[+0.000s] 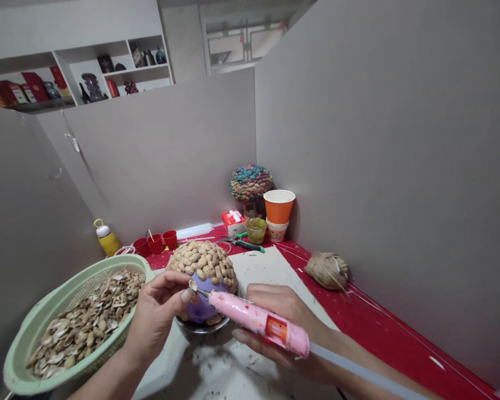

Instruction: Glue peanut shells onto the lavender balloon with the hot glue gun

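Between thumb and fingertips, my left hand pinches a peanut shell half, its hollow side showing. My right hand is wrapped round a pink hot glue gun, and a long glue stick runs out of its back end. The gun's nozzle points left and meets the shell, or comes very close to it. Just behind both hands, a purple ball rests in a metal bowl. Peanut shells cover its top and part of its sides; a purple patch faces me.
At left stands a green basket of loose shells. Behind are a yellow bottle, red cups, glue sticks, pliers, paper cups and a multicoloured shell-covered dome. A twine ball lies right, beside the grey partition.
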The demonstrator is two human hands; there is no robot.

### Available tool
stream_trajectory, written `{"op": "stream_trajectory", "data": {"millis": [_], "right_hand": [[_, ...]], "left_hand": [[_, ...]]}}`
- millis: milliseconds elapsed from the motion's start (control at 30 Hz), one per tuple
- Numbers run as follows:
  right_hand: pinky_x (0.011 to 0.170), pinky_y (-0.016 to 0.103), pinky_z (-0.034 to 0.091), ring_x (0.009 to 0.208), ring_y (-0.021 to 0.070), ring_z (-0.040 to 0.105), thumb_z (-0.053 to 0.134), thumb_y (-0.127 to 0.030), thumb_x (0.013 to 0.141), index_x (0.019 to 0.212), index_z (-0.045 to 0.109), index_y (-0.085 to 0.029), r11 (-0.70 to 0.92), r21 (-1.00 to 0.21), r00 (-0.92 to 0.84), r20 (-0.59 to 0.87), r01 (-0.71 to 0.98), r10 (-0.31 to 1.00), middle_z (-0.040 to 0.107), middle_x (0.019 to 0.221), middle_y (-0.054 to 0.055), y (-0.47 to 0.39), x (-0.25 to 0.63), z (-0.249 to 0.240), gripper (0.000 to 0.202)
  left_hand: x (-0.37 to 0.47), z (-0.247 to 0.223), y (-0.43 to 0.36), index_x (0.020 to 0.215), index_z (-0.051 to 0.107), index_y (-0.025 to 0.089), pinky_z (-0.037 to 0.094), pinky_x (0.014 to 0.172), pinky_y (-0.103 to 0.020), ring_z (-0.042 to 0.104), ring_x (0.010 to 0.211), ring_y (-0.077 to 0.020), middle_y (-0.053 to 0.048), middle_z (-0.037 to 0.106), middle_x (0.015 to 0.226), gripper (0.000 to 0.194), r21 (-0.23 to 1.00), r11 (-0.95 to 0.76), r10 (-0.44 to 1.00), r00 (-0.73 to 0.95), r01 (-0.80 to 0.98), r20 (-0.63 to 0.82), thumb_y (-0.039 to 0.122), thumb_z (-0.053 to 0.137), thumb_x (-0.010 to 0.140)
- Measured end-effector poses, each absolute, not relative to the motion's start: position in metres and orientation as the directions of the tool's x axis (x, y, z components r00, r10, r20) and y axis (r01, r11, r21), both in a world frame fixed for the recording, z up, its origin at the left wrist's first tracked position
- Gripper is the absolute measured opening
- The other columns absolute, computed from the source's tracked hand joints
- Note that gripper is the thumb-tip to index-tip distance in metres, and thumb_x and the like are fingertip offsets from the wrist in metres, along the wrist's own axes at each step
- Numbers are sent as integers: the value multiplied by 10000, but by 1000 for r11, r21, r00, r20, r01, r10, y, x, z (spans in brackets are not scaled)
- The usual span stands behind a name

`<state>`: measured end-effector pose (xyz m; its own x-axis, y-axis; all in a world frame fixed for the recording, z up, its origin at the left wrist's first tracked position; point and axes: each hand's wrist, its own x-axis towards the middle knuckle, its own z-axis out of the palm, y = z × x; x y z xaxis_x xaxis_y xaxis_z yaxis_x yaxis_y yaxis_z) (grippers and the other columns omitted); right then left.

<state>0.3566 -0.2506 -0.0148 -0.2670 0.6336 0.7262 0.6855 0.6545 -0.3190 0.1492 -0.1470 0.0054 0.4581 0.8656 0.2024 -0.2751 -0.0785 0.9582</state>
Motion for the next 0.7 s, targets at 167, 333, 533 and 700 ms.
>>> {"op": "stream_trajectory", "data": {"millis": [167,333,533,700], "right_hand": [[516,242,293,551,101,382,550,-276,919,695,420,-198,672,-335,-254,742,660,620,427,633,-44,-251,356,-13,269],[521,239,288,550,94,378,570,-259,914,725,440,-194,692,-359,-235,759,626,607,418,642,-49,-249,356,-15,238],[521,233,283,550,93,386,572,-299,928,707,444,-186,666,-357,-246,732,655,635,420,629,-48,-250,356,-14,279],[530,237,288,559,97,393,585,-315,911,681,425,-189,651,-365,-238,723,666,649,426,632,-41,-252,357,-15,307]], "left_hand": [[149,5,-146,783,747,186,512,612,-179,631,646,-109,-1,731,729,229,960,-90,867,454,-263,206,282,884,625],[147,2,-146,809,745,184,495,575,-169,619,633,-107,-6,723,727,216,971,-111,849,488,-214,205,291,862,662],[145,-2,-145,836,744,190,499,575,-169,602,620,-93,-2,718,766,181,969,-140,814,534,-203,229,268,835,701],[146,-1,-146,837,744,183,500,574,-168,599,609,-88,-7,716,775,181,971,-154,816,530,-183,230,259,835,701]]}}
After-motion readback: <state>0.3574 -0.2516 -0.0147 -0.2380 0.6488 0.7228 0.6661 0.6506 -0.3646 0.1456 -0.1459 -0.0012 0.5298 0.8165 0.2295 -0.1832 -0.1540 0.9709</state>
